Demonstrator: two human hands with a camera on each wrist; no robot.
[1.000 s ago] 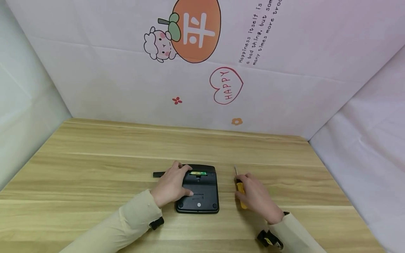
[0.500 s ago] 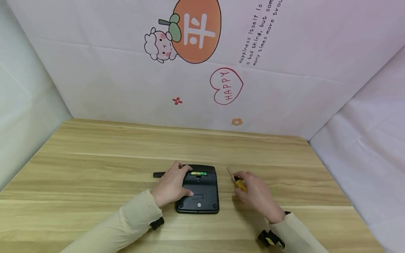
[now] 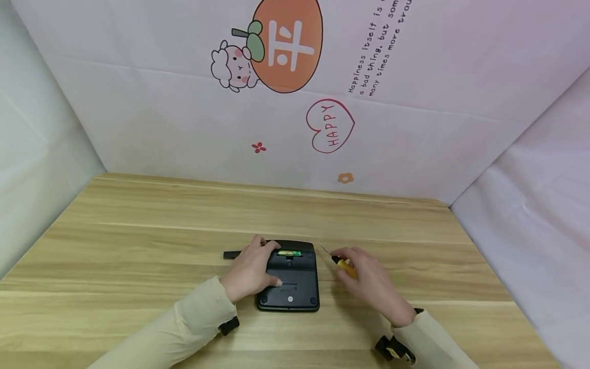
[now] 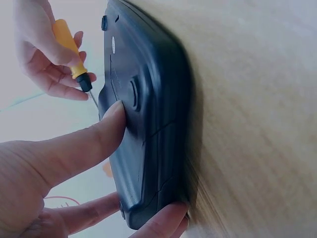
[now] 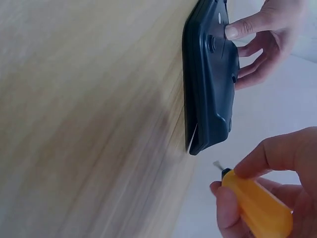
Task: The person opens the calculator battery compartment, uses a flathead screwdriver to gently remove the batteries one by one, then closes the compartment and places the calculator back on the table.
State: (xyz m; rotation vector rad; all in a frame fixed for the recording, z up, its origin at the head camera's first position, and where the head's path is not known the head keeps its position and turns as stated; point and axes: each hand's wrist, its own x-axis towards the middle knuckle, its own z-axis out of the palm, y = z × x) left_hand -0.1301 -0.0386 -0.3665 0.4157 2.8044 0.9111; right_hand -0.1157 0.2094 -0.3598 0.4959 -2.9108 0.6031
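Note:
A black calculator point(image 3: 301, 279) lies face down on the table, its battery slot uncovered with a green battery point(image 3: 289, 252) inside. My left hand point(image 3: 249, 269) grips its left side, the thumb point(image 4: 115, 119) across the back and fingers at the edges. To its right, my right hand point(image 3: 371, 282) holds a screwdriver point(image 3: 344, 266) by the yellow handle between thumb and fingers. The thin metal shaft points up and left, its tip just off the calculator's upper right edge in the head view.
A flat black strip point(image 3: 230, 254) pokes out left of the left hand, the rest of it hidden. The wood-grain table point(image 3: 161, 215) ends at a white printed cloth point(image 3: 184, 128) behind, with more white cloth at both sides.
The screwdriver has swung from nearly straight ahead to a leftward slant, its tip now nearer the calculator. My right hand has shifted slightly left; the left hand and calculator stay put.

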